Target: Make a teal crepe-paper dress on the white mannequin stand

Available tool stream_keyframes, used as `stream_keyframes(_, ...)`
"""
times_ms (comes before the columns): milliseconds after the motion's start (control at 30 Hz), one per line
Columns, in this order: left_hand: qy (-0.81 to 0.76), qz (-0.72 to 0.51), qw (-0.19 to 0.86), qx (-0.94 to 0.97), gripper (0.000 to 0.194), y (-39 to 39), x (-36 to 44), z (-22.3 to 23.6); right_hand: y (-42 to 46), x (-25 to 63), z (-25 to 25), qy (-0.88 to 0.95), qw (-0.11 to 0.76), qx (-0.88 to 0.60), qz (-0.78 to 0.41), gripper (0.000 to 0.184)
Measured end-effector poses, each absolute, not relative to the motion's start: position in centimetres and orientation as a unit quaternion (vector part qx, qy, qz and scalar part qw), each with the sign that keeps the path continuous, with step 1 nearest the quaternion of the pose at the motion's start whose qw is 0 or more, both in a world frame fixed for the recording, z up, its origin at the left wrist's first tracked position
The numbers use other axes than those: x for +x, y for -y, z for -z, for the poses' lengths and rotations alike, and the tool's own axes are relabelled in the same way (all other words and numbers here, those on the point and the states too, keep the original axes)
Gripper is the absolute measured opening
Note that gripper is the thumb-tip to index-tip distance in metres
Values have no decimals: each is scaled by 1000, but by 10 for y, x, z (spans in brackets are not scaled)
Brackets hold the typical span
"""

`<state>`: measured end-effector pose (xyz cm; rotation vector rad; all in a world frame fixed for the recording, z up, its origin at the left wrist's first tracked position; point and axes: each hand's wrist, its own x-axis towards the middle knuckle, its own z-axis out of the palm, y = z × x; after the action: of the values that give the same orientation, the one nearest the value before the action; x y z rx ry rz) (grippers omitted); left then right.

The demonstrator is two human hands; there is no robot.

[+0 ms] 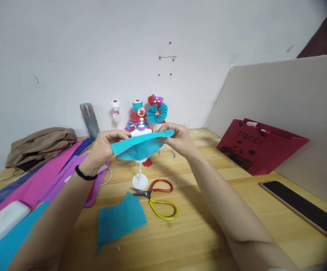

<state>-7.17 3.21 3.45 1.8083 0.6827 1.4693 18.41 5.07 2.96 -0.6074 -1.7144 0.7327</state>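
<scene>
Left hand (105,143), with a black band (85,174) at the wrist: partly closed, fingers curled, pinching one end of the turquoise crinkled sheet (140,146). Right hand (179,140): likewise partly closed, thumb and fingers gripping the opposite end. The sheet is stretched between the two hands, across the front of the small white dress form (140,181), whose torso it largely hides; the neck shows above the sheet, and the stem and round base stand upright on the pale wooden table (197,233) below. Whether sheet and torso touch cannot be told.

Just beside the base lie scissors (145,194) with dark metal blades, parted slightly, and one red and one yellow loop handle. A flat turquoise offcut (120,218), irregular in outline, lies near the blades. Behind the hands stand a bare-looking white mannequin (116,109) and further figures dressed in turquoise, red and purple ruffles, one bearing a pleated turquoise rosette (157,113).

At the left: a grey cylindrical flask (90,119), a crumpled brown cloth (43,145), and overlapping pink sheets (46,173). At the right: a tilted crimson gift bag (259,146) and a flat, black-faced phone (298,207).
</scene>
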Motion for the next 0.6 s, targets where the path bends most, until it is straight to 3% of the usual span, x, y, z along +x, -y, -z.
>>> stream_keyframes(233, -281, -575, 361, 678, 29, -33, -69, -32, -52, 181, -30, 726, 568, -255, -292, 33)
stream_keyframes(600, -287, -589, 372, 658, 33, -32, -64, -32, -61, 172, -20, 664, 595, -241, -383, 36)
